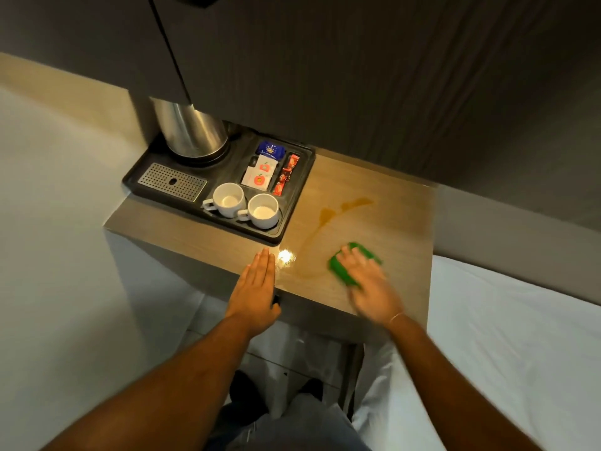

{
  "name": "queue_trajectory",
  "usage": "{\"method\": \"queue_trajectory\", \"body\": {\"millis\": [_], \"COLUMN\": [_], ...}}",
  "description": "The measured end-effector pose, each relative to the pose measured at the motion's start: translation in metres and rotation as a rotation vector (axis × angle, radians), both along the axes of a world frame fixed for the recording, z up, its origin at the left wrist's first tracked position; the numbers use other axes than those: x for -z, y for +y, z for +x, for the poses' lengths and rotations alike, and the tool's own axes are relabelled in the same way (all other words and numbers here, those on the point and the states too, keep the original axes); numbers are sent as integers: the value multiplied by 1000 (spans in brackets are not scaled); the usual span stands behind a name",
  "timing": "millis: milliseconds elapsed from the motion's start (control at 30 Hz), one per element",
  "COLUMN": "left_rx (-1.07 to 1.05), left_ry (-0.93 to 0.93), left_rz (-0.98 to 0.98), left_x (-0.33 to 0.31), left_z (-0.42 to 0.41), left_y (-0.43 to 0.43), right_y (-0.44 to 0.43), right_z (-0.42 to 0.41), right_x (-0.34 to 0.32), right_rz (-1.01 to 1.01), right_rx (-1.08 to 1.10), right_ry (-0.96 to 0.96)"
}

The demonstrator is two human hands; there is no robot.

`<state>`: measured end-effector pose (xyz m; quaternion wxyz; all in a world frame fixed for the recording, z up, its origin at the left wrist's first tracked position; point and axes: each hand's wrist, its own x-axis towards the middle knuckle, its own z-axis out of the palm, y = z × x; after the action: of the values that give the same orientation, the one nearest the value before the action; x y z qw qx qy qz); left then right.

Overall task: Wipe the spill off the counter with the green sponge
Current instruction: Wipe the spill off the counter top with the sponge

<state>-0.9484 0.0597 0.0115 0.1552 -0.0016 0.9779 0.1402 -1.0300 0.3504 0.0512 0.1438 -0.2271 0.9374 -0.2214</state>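
Observation:
An amber liquid spill (330, 213) spreads over the middle of the wooden counter (400, 222), with a thin trail curving toward the front edge. The green sponge (341, 270) lies on the counter near the front right, just right of that trail. My right hand (367, 284) presses flat on top of the sponge and is motion-blurred. My left hand (257, 288) rests flat on the counter's front edge, fingers together, holding nothing.
A black tray (292, 203) at the counter's back left carries a steel kettle (190, 131), two white cups (229, 200), a drip grate and sachets. A dark cabinet hangs above. A white bed (520, 336) borders the counter's right side.

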Motion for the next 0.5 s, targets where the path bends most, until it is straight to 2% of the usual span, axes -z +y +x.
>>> {"method": "queue_trajectory", "body": {"millis": [100, 233, 333, 500], "left_rx": [-18, -71, -120, -206], "left_ry": [-10, -6, 1, 85], "left_rz": [-2, 11, 22, -3], "left_x": [1, 3, 5, 15], "left_z": [-1, -1, 0, 5], "left_y": [6, 16, 19, 21], "right_y": [31, -8, -67, -106], "right_z": [-77, -166, -152, 1], "right_x": [-14, -28, -29, -6], "right_rz": [34, 39, 55, -33], "right_rx": [277, 382, 210, -235], "right_ry": [-4, -51, -40, -11]}}
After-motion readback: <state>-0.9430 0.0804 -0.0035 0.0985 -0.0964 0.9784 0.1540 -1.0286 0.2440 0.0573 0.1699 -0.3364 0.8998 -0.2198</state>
